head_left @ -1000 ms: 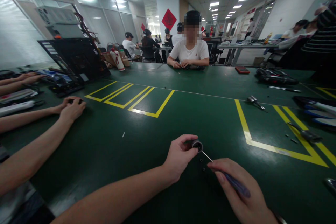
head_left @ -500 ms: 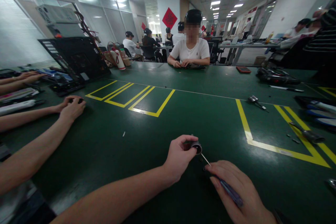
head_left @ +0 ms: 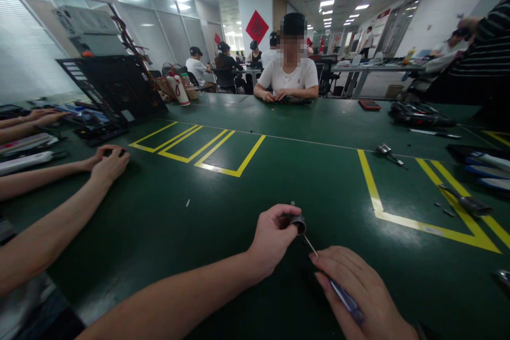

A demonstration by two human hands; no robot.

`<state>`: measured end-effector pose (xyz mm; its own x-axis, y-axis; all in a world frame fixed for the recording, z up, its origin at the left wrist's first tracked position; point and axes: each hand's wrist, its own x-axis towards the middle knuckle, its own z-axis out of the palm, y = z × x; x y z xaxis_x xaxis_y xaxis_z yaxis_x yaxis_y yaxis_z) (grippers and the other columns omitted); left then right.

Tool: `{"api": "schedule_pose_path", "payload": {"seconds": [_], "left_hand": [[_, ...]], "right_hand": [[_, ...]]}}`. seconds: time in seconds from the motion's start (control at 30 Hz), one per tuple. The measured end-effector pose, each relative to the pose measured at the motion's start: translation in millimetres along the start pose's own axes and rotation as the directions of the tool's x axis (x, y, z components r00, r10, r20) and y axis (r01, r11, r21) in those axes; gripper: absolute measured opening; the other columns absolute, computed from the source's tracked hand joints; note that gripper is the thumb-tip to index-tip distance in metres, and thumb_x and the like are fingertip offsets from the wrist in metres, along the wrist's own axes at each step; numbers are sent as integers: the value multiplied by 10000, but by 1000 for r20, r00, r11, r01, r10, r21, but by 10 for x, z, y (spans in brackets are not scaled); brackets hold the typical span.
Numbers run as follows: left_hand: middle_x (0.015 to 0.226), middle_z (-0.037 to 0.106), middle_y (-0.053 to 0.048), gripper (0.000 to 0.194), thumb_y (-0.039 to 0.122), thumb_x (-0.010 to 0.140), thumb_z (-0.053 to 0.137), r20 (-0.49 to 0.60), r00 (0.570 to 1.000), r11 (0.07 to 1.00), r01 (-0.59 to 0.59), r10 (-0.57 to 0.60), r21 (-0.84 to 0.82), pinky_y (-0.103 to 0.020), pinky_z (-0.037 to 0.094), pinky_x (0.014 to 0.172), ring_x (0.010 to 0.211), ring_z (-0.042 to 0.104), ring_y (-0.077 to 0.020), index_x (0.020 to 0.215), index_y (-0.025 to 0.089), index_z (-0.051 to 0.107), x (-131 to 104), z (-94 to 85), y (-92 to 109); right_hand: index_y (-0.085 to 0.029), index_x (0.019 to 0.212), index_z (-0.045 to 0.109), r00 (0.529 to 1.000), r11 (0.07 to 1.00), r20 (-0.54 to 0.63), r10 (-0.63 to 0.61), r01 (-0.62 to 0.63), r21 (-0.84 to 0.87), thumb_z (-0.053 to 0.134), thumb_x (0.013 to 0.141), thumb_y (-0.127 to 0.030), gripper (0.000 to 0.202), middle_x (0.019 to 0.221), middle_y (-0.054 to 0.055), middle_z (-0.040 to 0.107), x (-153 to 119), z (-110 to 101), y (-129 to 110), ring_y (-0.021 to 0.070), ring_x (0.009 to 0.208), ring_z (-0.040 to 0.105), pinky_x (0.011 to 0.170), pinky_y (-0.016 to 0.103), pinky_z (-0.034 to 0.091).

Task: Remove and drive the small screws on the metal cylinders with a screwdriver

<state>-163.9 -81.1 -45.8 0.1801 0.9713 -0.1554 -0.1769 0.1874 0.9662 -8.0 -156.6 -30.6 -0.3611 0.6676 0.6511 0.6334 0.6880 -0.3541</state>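
Between thumb and fingers, my left hand [head_left: 273, 241] pinches a small grey metal cylinder [head_left: 298, 224] with an open round end facing me. A thin prong sticks up from its far side. My right hand [head_left: 358, 292] is closed around a screwdriver [head_left: 346, 300] with a translucent purple-blue handle. Its slim shaft points up and left, and the tip is at the cylinder's open end; whether it touches anything inside I cannot tell. A tiny dark part lies on the green table [head_left: 223, 223] just below the cylinder.
Right of my hands, yellow tape [head_left: 430, 231] marks the table, with similar metal parts [head_left: 472, 205] [head_left: 388, 154] lying there. A co-worker's hands [head_left: 111, 162] hold a dark object at left. Across the table sits a person [head_left: 289, 77]. A black frame [head_left: 115, 87] stands at back left.
My right hand and the screwdriver have shifted slightly down and left. The cylinder in my left hand has tilted a little. The co-worker's hands at left stay put.
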Motion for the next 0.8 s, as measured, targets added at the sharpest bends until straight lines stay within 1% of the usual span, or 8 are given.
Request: {"api": "schedule_pose_path", "payload": {"seconds": [0.2,0.33,0.43,0.6,0.67,0.7,0.77,0.8], "left_hand": [[910,686,-74,263,19,649,602,25,1000,1000,-17,17,12,-325,520,784,872,652,-193,880,130,660,-12,-10,4],[886,685,-64,259,4,640,589,6,1000,1000,-14,14,25,-303,515,756,841,653,-181,860,124,655,-28,9,30],[872,680,-58,240,1,642,589,8,1000,1000,-4,4,21,-299,515,745,824,652,-177,841,121,648,-39,22,49],[889,671,-59,246,-8,656,579,29,999,999,-17,16,42,-310,520,756,833,650,-179,854,120,648,-35,7,18],[894,670,-56,247,0,674,582,32,999,999,-18,17,48,-320,521,772,843,651,-180,876,127,646,-19,-11,-13],[903,671,-55,247,9,687,584,30,999,999,-13,12,52,-327,519,790,858,650,-181,893,133,645,-10,-21,-25],[949,669,-57,260,24,712,589,26,1000,998,12,-14,63,-340,507,839,908,642,-182,934,147,642,5,-39,-36],[984,665,-60,268,25,720,589,22,999,997,29,-30,67,-346,499,865,933,636,-182,950,151,641,8,-46,-32]], "right_hand": [[-242,1116,555,999,999,-13,-35,34,-40,510,840,-185,286,899,63,737,17,0,-23,219,807,704,716,323,591],[-189,1011,610,997,996,-42,-70,67,-63,456,854,-132,227,855,57,743,64,1,-39,179,774,708,714,269,588],[-165,953,625,993,992,-66,-94,88,-89,442,861,-126,209,825,58,742,86,-5,-48,168,755,706,720,255,584],[-173,1011,618,995,997,-70,-65,61,-56,478,853,-145,213,856,58,737,68,-25,-58,169,783,697,733,258,571],[-188,1000,617,996,1000,-92,-16,17,1,492,851,-155,198,850,52,729,39,-40,-37,168,783,691,742,266,560],[-200,951,623,993,998,-113,38,-34,44,490,856,-169,166,816,43,722,22,-46,-15,171,780,687,758,281,552],[-220,797,614,963,968,-157,220,-195,159,478,875,-219,157,676,16,680,-14,-44,51,174,719,677,734,302,547],[-223,728,598,925,925,-162,343,-303,229,470,886,-253,205,603,3,645,-29,-34,93,172,659,666,676,300,549]]}}
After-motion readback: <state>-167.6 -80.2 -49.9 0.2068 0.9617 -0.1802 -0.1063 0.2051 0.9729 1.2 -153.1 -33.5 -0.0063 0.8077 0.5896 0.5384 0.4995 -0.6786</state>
